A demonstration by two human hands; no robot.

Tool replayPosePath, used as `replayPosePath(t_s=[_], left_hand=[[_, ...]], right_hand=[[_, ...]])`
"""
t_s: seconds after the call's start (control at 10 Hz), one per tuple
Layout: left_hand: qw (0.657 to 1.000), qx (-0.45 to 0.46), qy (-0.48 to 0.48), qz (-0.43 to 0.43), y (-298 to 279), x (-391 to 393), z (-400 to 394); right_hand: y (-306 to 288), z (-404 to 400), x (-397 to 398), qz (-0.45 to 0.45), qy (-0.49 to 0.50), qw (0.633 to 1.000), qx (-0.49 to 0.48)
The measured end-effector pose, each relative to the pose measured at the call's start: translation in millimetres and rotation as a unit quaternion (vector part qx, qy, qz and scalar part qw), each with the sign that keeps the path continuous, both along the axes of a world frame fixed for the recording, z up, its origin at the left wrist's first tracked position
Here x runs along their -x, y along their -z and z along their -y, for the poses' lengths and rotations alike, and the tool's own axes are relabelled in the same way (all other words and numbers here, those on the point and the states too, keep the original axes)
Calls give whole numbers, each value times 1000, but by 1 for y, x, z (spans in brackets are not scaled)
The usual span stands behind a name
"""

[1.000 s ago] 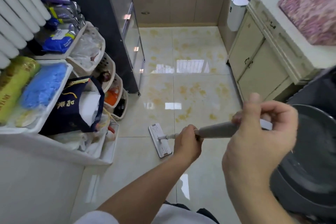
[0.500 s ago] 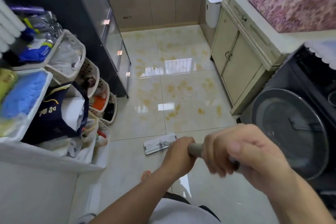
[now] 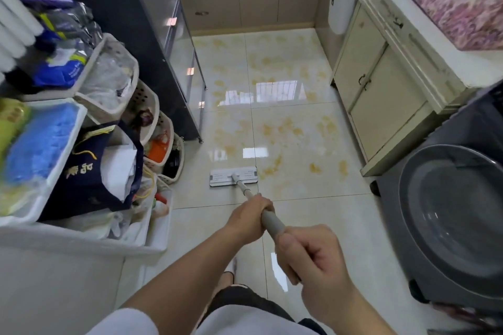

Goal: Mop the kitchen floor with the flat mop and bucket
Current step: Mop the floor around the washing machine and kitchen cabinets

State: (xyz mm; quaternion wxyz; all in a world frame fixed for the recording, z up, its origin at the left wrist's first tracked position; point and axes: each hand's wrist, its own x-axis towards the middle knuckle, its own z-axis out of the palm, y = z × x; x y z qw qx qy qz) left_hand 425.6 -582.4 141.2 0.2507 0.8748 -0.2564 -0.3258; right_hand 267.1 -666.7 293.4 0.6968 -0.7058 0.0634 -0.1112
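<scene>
Both hands, left hand and right hand, grip the flat mop, whose head has swung square, ready to push across the floor.

The floor is open down the middle. Basket shelves and a dark cabinet crowd its left edge; cupboards and the washer crowd its right edge.

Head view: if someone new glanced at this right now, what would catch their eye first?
Probably the two hands on the grey mop handle at lower centre, the left hand ahead of the right hand, with the white flat mop head lying flat on the glossy floor. Next, the crowded white storage rack at left and the dark round washer door at right.
</scene>
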Motion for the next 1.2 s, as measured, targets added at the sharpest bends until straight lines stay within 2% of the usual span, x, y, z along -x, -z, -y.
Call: replayPosePath(t_s=[0.2,0.3,0.4,0.5,0.6,0.7,0.8,0.9,1.1,1.2], left_hand=[[999,6,8,35,18,-135,0],[999,14,-48,-15,26,-227,1],[982,67,-129,-117,31,-306,13],[968,98,-167,-161,30,-339,19],[961,83,-168,-204,22,-342,14],[940,91,-227,-237,7,-308,-9],[937,86,-247,-233,-7,-261,-27],[970,129,-177,-106,-14,-204,-44],[961,187,-174,-101,-37,-68,-41],[977,147,-149,-31,-40,-14,-35]], right_hand=[[14,-15,-135,-1,62,997,36],[23,-22,-226,-26,77,995,58],[30,-24,-305,-51,99,993,49],[24,-19,-348,-30,131,990,37],[19,-24,-347,-27,128,991,34],[13,-41,-320,-34,118,991,48],[-1,-57,-280,-23,97,993,59],[-21,-62,-230,-17,61,996,62],[-80,-41,-128,10,3,1000,11],[-92,-29,-85,21,-19,999,-32]])
